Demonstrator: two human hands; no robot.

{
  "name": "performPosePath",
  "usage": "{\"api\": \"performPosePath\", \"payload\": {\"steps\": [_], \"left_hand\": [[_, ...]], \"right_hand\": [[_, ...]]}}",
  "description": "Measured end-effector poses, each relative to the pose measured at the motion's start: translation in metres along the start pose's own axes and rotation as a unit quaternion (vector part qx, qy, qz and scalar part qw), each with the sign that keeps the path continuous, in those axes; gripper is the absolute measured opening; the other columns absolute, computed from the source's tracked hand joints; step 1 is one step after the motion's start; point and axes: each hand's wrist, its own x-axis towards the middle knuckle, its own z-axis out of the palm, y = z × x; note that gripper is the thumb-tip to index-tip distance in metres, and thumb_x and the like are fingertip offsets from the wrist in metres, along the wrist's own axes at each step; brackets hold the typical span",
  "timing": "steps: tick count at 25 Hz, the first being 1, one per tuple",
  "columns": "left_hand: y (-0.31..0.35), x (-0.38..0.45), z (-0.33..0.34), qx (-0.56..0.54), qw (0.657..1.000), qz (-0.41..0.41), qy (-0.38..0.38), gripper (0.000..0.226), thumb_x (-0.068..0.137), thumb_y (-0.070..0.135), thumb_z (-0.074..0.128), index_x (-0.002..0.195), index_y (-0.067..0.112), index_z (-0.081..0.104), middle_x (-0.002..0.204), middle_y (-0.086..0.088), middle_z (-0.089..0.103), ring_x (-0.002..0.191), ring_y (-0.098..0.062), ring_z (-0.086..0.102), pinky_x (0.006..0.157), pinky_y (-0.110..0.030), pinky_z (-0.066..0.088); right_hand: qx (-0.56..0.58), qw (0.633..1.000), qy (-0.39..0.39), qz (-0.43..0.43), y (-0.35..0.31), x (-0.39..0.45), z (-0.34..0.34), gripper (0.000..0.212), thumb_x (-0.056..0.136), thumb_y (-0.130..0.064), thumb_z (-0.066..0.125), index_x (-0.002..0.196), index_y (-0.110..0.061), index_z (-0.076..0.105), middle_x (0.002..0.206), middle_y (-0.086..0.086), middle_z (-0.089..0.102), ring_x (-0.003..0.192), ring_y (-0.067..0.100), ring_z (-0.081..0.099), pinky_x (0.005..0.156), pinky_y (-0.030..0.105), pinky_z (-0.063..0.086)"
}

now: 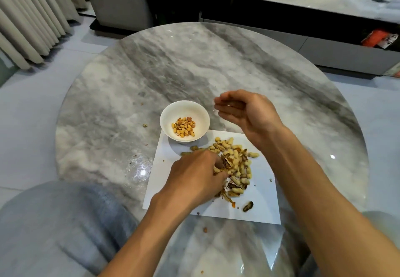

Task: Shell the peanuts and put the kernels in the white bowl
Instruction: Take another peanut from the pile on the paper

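Observation:
A white bowl (166, 116) with several shelled kernels (184, 127) stands at the far left corner of a white paper sheet (259, 207). On the sheet lies a pile of peanuts (236, 157) mixed with broken shells. My left hand (194, 179) reaches into the near left side of the pile, its fingers curled down around pods and shell pieces; the fingertips are hidden. My right hand (244, 112) hovers just right of the bowl, above the table, with its fingers stretched toward the bowl and slightly blurred. Nothing shows in it.
The sheet and bowl sit on a round grey marble table (194, 64). Small shell crumbs (144, 125) lie left of the bowl and a scrap (205, 229) near the front. A dark spoiled pod (247, 206) lies on the sheet's near part. A low cabinet (324, 38) stands beyond.

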Motion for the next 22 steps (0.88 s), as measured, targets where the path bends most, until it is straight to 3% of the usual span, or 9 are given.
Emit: {"api": "performPosePath", "payload": {"steps": [3, 6, 8, 11, 13, 15, 18, 22], "left_hand": [[-0.006, 0.002, 0.002, 0.023, 1.0, -0.003, -0.005, 0.027, 0.093, 0.046, 0.06, 0.113, 0.03, 0.069, 0.114, 0.003, 0.069, 0.097, -0.021, 0.066, 0.079, -0.034, 0.054], [-0.007, 0.005, 0.003, 0.036, 0.999, -0.01, -0.001, 0.024, 0.094, 0.045, 0.06, 0.112, 0.031, 0.068, 0.114, 0.001, 0.068, 0.098, -0.023, 0.066, 0.081, -0.036, 0.054], [-0.005, 0.005, 0.004, 0.038, 0.999, -0.013, -0.009, 0.025, 0.094, 0.045, 0.06, 0.112, 0.031, 0.068, 0.114, 0.002, 0.068, 0.098, -0.023, 0.065, 0.079, -0.034, 0.053], [-0.004, 0.003, 0.007, 0.039, 0.999, -0.015, -0.008, 0.023, 0.093, 0.044, 0.06, 0.109, 0.03, 0.069, 0.108, 0.003, 0.071, 0.094, -0.021, 0.066, 0.078, -0.035, 0.055], [-0.004, 0.006, 0.009, 0.013, 0.999, -0.016, 0.029, 0.023, 0.094, 0.042, 0.061, 0.112, 0.031, 0.069, 0.106, 0.006, 0.072, 0.093, -0.018, 0.067, 0.08, -0.035, 0.056], [0.001, 0.009, 0.008, -0.1, 0.992, -0.019, 0.081, 0.022, 0.093, 0.037, 0.064, 0.114, 0.032, 0.07, 0.1, 0.012, 0.072, 0.089, -0.005, 0.067, 0.08, -0.029, 0.054], [0.015, 0.01, 0.008, -0.338, 0.937, -0.015, 0.083, 0.021, 0.089, 0.025, 0.072, 0.109, 0.029, 0.074, 0.092, 0.014, 0.073, 0.086, 0.001, 0.066, 0.081, -0.023, 0.054], [0.019, 0.007, 0.006, -0.503, 0.863, -0.01, 0.055, 0.018, 0.085, 0.005, 0.074, 0.097, 0.018, 0.077, 0.092, 0.001, 0.078, 0.091, -0.014, 0.074, 0.083, -0.029, 0.058]], "right_hand": [[-0.204, 0.974, 0.085, -0.048, 0.013, -0.024, -0.059, 0.015, 0.09, -0.002, 0.061, 0.094, -0.011, 0.073, 0.084, 0.007, 0.076, 0.074, 0.019, 0.07, 0.069, 0.03, 0.057], [-0.48, 0.869, 0.114, -0.042, 0.052, -0.03, -0.101, 0.016, 0.09, -0.009, 0.065, 0.094, -0.023, 0.07, 0.087, -0.002, 0.073, 0.075, 0.017, 0.066, 0.062, 0.025, 0.051], [-0.546, 0.833, 0.078, -0.036, 0.072, -0.022, -0.108, 0.011, 0.088, -0.023, 0.073, 0.098, -0.026, 0.071, 0.093, -0.005, 0.068, 0.082, 0.017, 0.064, 0.07, 0.029, 0.05], [-0.594, 0.799, 0.06, -0.075, 0.083, -0.016, -0.104, 0.007, 0.091, -0.025, 0.069, 0.092, -0.019, 0.072, 0.093, -0.001, 0.068, 0.083, 0.02, 0.063, 0.07, 0.031, 0.049], [-0.58, 0.807, 0.065, -0.091, 0.077, -0.021, -0.101, 0.006, 0.093, -0.022, 0.066, 0.092, -0.019, 0.071, 0.091, -0.001, 0.069, 0.082, 0.019, 0.062, 0.066, 0.028, 0.047], [-0.526, 0.839, 0.039, -0.134, 0.065, -0.037, -0.095, 0.005, 0.093, -0.019, 0.067, 0.094, -0.02, 0.072, 0.087, -0.005, 0.07, 0.08, 0.013, 0.062, 0.065, 0.024, 0.047], [-0.406, 0.891, -0.027, -0.202, 0.045, -0.07, -0.077, 0.009, 0.088, -0.018, 0.074, 0.097, -0.02, 0.077, 0.084, -0.008, 0.07, 0.079, 0.012, 0.066, 0.07, 0.022, 0.051], [-0.181, 0.971, -0.018, -0.152, 0.038, -0.096, -0.06, 0.018, 0.074, -0.019, 0.079, 0.091, -0.011, 0.078, 0.081, 0.006, 0.074, 0.075, 0.021, 0.07, 0.072, 0.029, 0.059]]}}
